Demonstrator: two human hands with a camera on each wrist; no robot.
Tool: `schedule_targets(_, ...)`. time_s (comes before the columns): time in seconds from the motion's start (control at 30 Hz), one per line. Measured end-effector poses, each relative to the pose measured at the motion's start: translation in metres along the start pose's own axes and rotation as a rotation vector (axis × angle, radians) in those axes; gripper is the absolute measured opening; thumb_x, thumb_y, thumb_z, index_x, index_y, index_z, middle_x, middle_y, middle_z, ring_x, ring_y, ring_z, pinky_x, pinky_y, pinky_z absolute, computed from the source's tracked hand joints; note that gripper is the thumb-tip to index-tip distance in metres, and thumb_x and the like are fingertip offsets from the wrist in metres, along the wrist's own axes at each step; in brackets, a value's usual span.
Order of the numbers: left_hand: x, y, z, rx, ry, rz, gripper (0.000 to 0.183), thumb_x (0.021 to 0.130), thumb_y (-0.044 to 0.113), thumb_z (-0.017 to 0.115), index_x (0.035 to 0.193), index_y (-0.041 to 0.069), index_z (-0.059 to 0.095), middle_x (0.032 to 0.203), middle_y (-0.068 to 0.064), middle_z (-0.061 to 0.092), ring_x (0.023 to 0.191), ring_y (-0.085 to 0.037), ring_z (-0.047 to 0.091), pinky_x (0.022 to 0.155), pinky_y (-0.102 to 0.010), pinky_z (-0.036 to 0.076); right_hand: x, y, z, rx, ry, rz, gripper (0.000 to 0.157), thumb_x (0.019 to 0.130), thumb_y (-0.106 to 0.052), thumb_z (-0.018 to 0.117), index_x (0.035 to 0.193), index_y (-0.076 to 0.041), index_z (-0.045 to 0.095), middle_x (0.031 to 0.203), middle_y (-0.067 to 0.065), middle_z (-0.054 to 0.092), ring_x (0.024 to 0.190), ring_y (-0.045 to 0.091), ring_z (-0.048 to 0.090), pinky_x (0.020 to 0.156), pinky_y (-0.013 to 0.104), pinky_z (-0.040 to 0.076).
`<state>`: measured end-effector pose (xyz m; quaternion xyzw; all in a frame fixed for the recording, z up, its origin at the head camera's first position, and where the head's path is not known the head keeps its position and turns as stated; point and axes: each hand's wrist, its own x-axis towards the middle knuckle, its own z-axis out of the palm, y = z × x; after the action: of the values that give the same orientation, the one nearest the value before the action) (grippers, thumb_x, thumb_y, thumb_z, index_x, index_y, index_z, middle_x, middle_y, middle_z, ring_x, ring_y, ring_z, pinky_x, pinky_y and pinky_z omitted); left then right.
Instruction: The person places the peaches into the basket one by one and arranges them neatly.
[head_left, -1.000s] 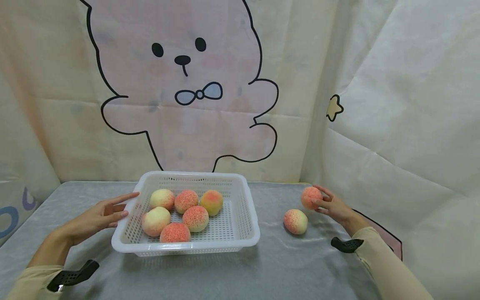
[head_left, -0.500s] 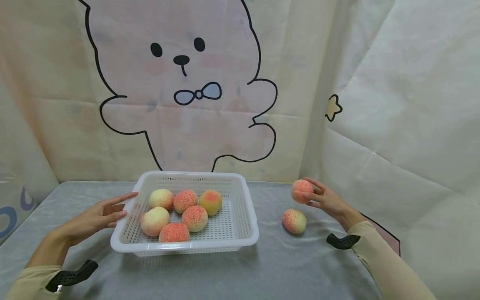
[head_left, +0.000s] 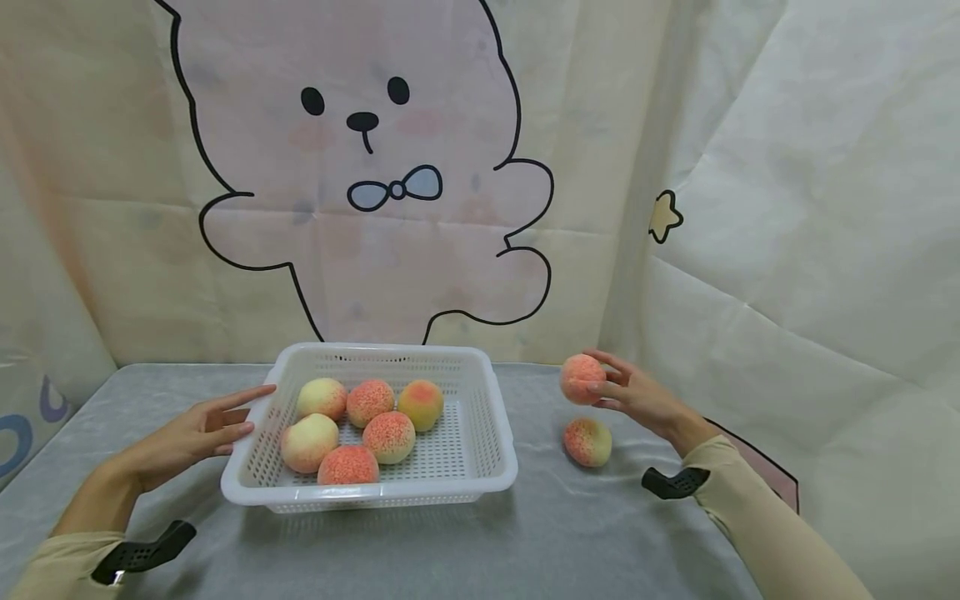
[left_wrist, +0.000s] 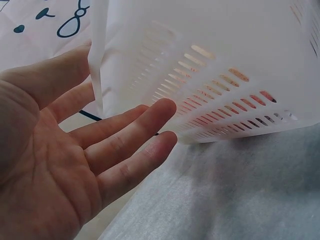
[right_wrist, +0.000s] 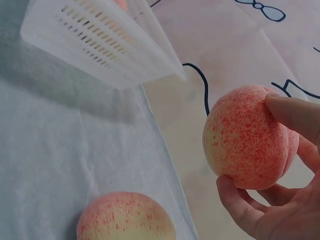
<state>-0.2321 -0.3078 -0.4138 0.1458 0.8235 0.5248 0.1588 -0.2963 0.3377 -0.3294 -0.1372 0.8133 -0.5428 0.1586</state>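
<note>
My right hand (head_left: pixel 647 402) holds a pink-red peach (head_left: pixel 582 379) by its sides, thumb on one side and fingers on the other. The peach is raised above the table, right of the basket. In the right wrist view the held peach (right_wrist: pixel 247 137) shows a yellowish patch. Below it, a yellow-and-red peach (head_left: pixel 588 442) lies on the table. A white perforated plastic basket (head_left: pixel 501 442) holds several peaches, grouped toward its left side. My left hand (head_left: pixel 187 437) touches the basket's left rim with extended fingers; the left wrist view shows the fingertips (left_wrist: pixel 162 142) by its outer wall.
Grey cloth (head_left: pixel 420 550) covers the table. Behind it hangs a curtain (head_left: pixel 592 108) with a cartoon bear, and a pale curtain (head_left: pixel 825 208) borders the right side. Black bands (head_left: pixel 678 482) sit on both wrists.
My right hand has lifted the peach and carried it leftward, from beyond the loose peach to above it. My left hand and the basket stay put.
</note>
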Motion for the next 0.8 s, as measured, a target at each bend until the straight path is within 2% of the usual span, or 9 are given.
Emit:
schedule_targets(0.27,-0.001,0.001,0.002,0.007,0.013,-0.013,0.072,0.104,0.033,0.054,0.163,0.022,0.015,0.165,-0.032,0.013,0.134,-0.049,0.051,0.096,-0.06,0.054,0.003,-0.007,0.014,0.001,-0.029,-0.023,0.07,0.101,-0.013,0.062,0.16,-0.013,0.025,0.152,0.023,0.036,0.118,0.015,0.059,0.1,0.034,0.054)
schedule_targets(0.47,-0.001,0.002,0.003,0.007,0.02,-0.014,0.073,0.103,0.033,0.055,0.163,0.021,0.016,0.165,-0.033,0.014,0.134,-0.05,0.051,0.096,-0.06,0.054,0.007,-0.009,0.025,-0.022,-0.042,-0.023,0.072,0.099,-0.016,0.065,0.16,-0.015,0.028,0.152,0.019,0.041,0.116,0.015,0.061,0.098,0.033,0.054)
schedule_targets(0.63,0.0,0.002,0.002,0.005,0.016,-0.003,0.071,0.104,0.031,0.054,0.163,0.02,0.017,0.164,-0.033,0.018,0.132,-0.046,0.054,0.095,-0.059,0.054,0.009,-0.01,0.034,-0.063,-0.049,-0.05,0.07,0.098,-0.016,0.066,0.159,-0.014,0.031,0.15,0.019,0.046,0.115,0.016,0.063,0.096,0.034,0.054)
schedule_targets(0.8,0.0,0.002,0.001,-0.001,0.005,0.014,0.068,0.105,0.027,0.053,0.163,0.019,0.019,0.163,-0.033,0.023,0.128,-0.032,0.059,0.094,-0.056,0.055,0.012,-0.013,0.042,-0.073,-0.07,-0.07,0.068,0.099,-0.017,0.064,0.159,-0.013,0.031,0.152,0.023,0.044,0.117,0.019,0.063,0.096,0.035,0.053)
